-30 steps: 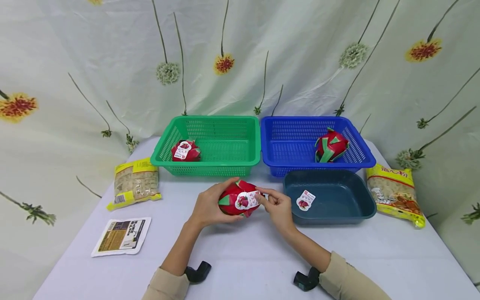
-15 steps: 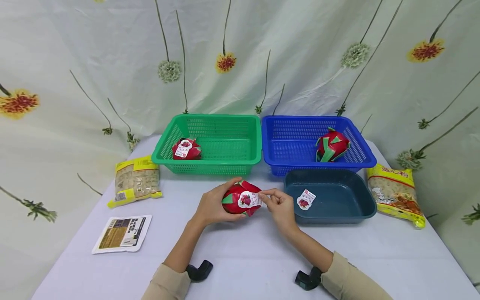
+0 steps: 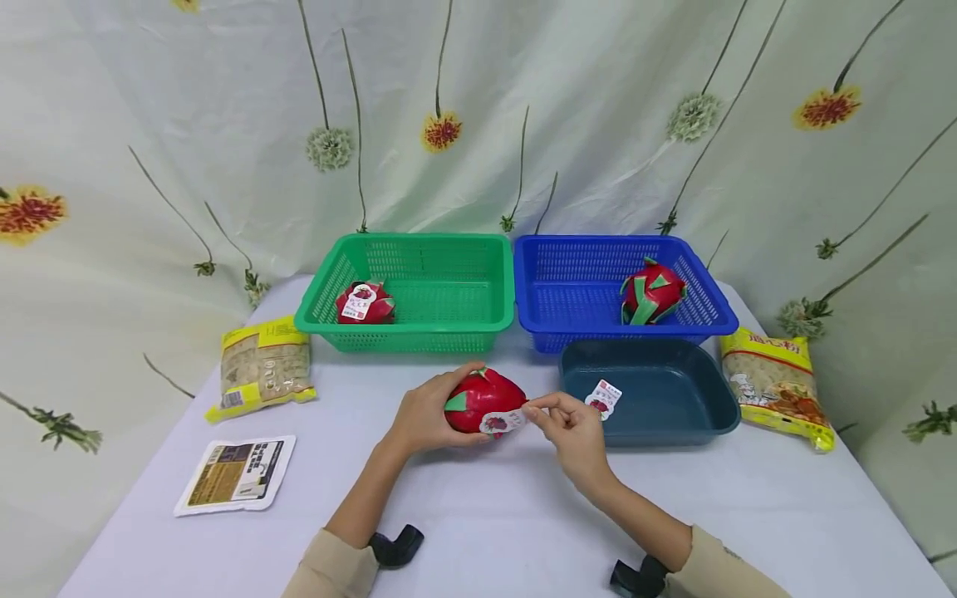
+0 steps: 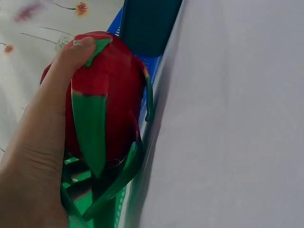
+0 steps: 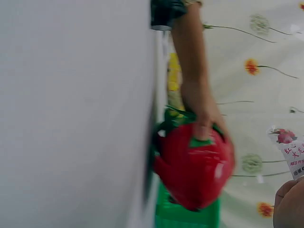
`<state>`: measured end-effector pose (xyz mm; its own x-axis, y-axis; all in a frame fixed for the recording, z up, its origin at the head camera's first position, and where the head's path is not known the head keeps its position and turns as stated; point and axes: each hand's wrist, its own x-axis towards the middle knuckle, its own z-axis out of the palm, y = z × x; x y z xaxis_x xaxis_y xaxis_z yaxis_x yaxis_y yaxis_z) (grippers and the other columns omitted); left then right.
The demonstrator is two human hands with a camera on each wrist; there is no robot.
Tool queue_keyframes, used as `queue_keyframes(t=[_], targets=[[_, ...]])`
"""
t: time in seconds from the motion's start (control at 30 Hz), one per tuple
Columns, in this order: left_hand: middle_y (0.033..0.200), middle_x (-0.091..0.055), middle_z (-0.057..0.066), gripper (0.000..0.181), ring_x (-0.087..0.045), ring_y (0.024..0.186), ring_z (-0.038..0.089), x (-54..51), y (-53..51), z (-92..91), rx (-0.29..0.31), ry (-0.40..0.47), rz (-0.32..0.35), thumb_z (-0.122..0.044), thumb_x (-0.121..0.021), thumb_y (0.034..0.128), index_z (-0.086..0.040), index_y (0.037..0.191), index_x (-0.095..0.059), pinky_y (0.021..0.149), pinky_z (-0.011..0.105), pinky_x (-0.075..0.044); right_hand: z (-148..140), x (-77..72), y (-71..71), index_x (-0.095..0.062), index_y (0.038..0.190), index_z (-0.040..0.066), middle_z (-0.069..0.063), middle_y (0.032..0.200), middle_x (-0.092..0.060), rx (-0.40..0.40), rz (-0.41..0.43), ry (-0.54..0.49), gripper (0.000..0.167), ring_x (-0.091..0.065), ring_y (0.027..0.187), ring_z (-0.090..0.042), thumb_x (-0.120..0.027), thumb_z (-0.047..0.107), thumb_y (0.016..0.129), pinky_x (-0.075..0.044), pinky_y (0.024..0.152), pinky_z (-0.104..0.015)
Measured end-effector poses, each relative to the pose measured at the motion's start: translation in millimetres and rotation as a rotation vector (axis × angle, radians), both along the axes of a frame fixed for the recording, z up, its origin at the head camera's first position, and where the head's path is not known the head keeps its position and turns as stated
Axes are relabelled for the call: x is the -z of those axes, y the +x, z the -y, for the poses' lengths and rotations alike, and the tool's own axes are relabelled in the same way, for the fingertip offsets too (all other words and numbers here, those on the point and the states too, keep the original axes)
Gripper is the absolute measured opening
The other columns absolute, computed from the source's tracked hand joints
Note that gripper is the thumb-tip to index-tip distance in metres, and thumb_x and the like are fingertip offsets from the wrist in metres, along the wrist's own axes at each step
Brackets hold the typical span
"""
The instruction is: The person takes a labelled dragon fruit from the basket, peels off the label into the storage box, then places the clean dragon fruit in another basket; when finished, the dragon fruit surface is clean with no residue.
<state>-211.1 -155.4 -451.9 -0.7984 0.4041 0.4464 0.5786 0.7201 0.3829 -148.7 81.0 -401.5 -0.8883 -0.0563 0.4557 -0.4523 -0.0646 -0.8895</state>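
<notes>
My left hand (image 3: 428, 414) grips a red dragon fruit (image 3: 489, 394) with green scales above the table; its thumb presses the peel in the left wrist view. Between thumb and finger, my right hand (image 3: 576, 440) pinches a white fruit sticker (image 3: 499, 423) by one end. From the head the sticker overlaps the fruit's lower side, but in the right wrist view the sticker (image 5: 293, 154) stands apart from the peel. A second sticker (image 3: 603, 400) lies at the left side of the dark teal tray (image 3: 658, 436), just beyond my right hand.
At the back, a green basket (image 3: 404, 341) holds a stickered dragon fruit (image 3: 380, 311), and a blue basket (image 3: 628, 339) holds one with no sticker visible (image 3: 658, 291). Yellow bags (image 3: 265, 365) (image 3: 777, 386) flank them. A flat white packet (image 3: 235, 475) lies at left.
The sticker in my right hand has shifted lower across the fruit's front, baring more red peel. My right hand has moved slightly down and right. My left hand keeps its hold.
</notes>
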Motion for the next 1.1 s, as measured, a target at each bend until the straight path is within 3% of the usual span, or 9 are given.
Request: queue_keyframes(t=[0.1, 0.17, 0.23, 0.37, 0.47, 0.63, 0.8, 0.97, 1.1], targets=[[0.116, -0.058, -0.006, 0.092, -0.055, 0.101, 0.012, -0.8, 0.7, 2.6, -0.02, 0.001, 0.013, -0.066, -0.073, 0.0561, -0.042, 0.137, -0.036, 0.07, 0.033, -0.053, -22.9, -13.6, -8.2, -0.064, 0.087, -0.01, 0.0, 0.048, -0.03, 0.027, -0.074, -0.05, 0.006, -0.023, 0.044, -0.009, -0.063, -0.005, 0.084, -0.019, 0.038, -0.026], [0.116, -0.058, -0.006, 0.092, -0.054, 0.102, 0.013, -1.6, 0.7, 4.3, -0.024, 0.006, 0.016, -0.066, -0.074, 0.0556, -0.042, 0.137, -0.037, 0.07, 0.034, -0.053, -44.6, -27.4, -17.7, -0.064, 0.088, -0.01, 0.0, 0.05, -0.031, 0.047, -0.027, -0.048, 0.01, -0.026, 0.044, -0.011, -0.063, 0.0, 0.085, -0.019, 0.038, -0.027], [0.116, -0.058, -0.007, 0.092, -0.054, 0.102, 0.013, -1.9, 0.6, 5.5, -0.023, 0.005, 0.023, -0.068, -0.073, 0.056, -0.04, 0.137, -0.038, 0.071, 0.034, -0.053, -70.5, -37.9, -29.5, -0.064, 0.092, -0.008, 0.001, 0.052, -0.031, 0.052, 0.077, 0.015, 0.017, -0.027, 0.045, -0.011, -0.064, 0.009, 0.087, -0.019, 0.04, -0.03], [0.117, -0.058, -0.007, 0.092, -0.054, 0.103, 0.014, -1.1, 1.4, 7.4, -0.02, 0.01, 0.042, -0.069, -0.071, 0.0574, -0.037, 0.137, -0.038, 0.071, 0.036, -0.053, -122.7, -40.6, -56.0, -0.063, 0.1, -0.005, 0.003, 0.054, -0.031, -0.02, 0.29, 0.339, 0.03, -0.029, 0.046, -0.011, -0.062, 0.023, 0.089, -0.023, 0.041, -0.028], [0.118, -0.057, -0.006, 0.092, -0.054, 0.104, 0.015, -0.1, 3.2, 8.5, -0.023, 0.019, 0.053, -0.068, -0.072, 0.0573, -0.037, 0.137, -0.038, 0.071, 0.037, -0.053, -149.2, -31.0, -76.5, -0.064, 0.101, -0.004, 0.003, 0.054, -0.032, -0.123, 0.347, 0.595, 0.03, -0.029, 0.046, -0.01, -0.06, 0.024, 0.09, -0.025, 0.042, -0.024], [0.118, -0.057, -0.008, 0.092, -0.053, 0.104, 0.013, 1.1, 4.6, 7.8, -0.036, 0.021, 0.069, -0.069, -0.072, 0.0562, -0.04, 0.137, -0.037, 0.071, 0.036, -0.053, -166.5, -10.0, -103.5, -0.066, 0.096, -0.002, 0.002, 0.055, -0.033, -0.246, 0.304, 0.814, 0.023, -0.029, 0.05, -0.01, -0.062, 0.019, 0.089, -0.028, 0.047, -0.025], [0.118, -0.056, -0.008, 0.093, -0.053, 0.104, 0.012, 0.6, 3.6, 5.2, -0.027, 0.014, 0.072, -0.07, -0.071, 0.0562, -0.037, 0.137, -0.039, 0.072, 0.036, -0.053, -166.7, 6.2, -120.4, -0.068, 0.093, 0.0, -0.002, 0.068, -0.054, -0.302, 0.229, 0.926, 0.015, -0.042, 0.06, -0.014, -0.063, 0.013, 0.088, -0.036, 0.056, -0.025], [0.119, -0.056, -0.007, 0.093, -0.052, 0.105, 0.014, -0.8, 2.8, 2.0, -0.008, 0.013, 0.077, -0.068, -0.072, 0.0572, -0.036, 0.138, -0.038, 0.071, 0.036, -0.053, -163.6, 12.5, -128.0, -0.069, 0.087, 0.003, 0.0, 0.073, -0.063, -0.272, 0.184, 0.987, 0.01, -0.043, 0.061, -0.011, -0.064, 0.012, 0.087, -0.036, 0.055, -0.024], [0.119, -0.055, -0.009, 0.094, -0.051, 0.106, 0.013, -2.0, 2.3, -0.2, -0.01, 0.014, 0.085, -0.069, -0.072, 0.0565, -0.037, 0.138, -0.038, 0.071, 0.035, -0.053, -162.3, 15.0, -129.8, -0.069, 0.086, 0.005, 0.004, 0.057, -0.049, -0.249, 0.184, 1.016, 0.008, -0.034, 0.051, -0.009, -0.066, 0.013, 0.085, -0.029, 0.05, -0.024]])
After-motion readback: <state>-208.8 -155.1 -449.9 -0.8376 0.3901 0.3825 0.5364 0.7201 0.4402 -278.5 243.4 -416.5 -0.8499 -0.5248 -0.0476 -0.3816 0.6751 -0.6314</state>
